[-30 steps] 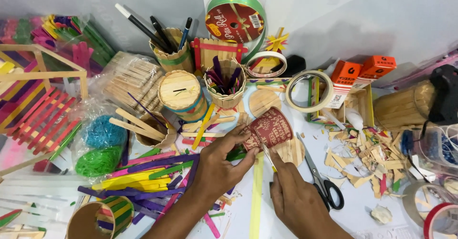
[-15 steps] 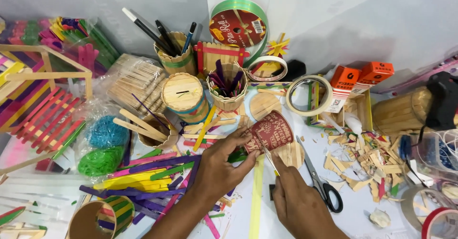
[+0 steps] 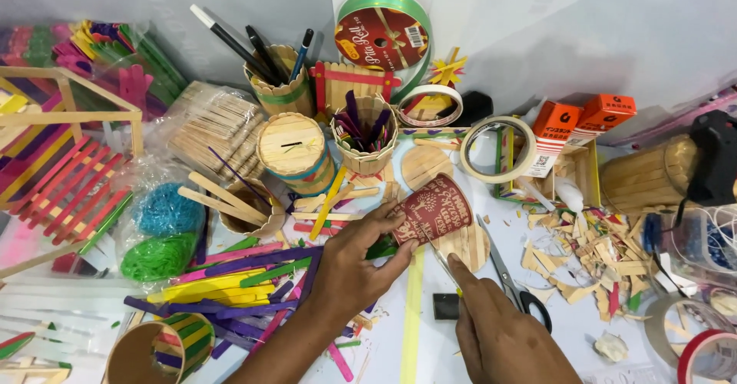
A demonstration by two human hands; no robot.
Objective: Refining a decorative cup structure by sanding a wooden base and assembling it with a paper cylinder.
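1. Head view: we look down on a pale work table [image 3: 430,357] set against a grey-white wall, and nearly all of it is covered in craft stock.
2. At the left we see a frame of red slats [image 3: 65,192], then tufts of blue and green fibre [image 3: 157,234] and a loose spread of flat coloured sticks [image 3: 230,284], smooth and thin.
3. Our left hand [image 3: 349,265] is clamped on a red patterned paper cup [image 3: 431,211], lying tilted on its side, thumb and fingers pressing its lower edge.
4. The cup rests on a round disc of plain wooden sticks [image 3: 472,246], near the table's middle.
5. Our right hand [image 3: 499,330] pinches a thin tool at the cup's base; we cannot tell what kind.
6. Scissors [image 3: 510,284] lie just beside that hand.
7. Further right, jagged wood offcuts [image 3: 591,257] lie scattered.
8. The only bare strip of table runs along the near edge, between our forearms.
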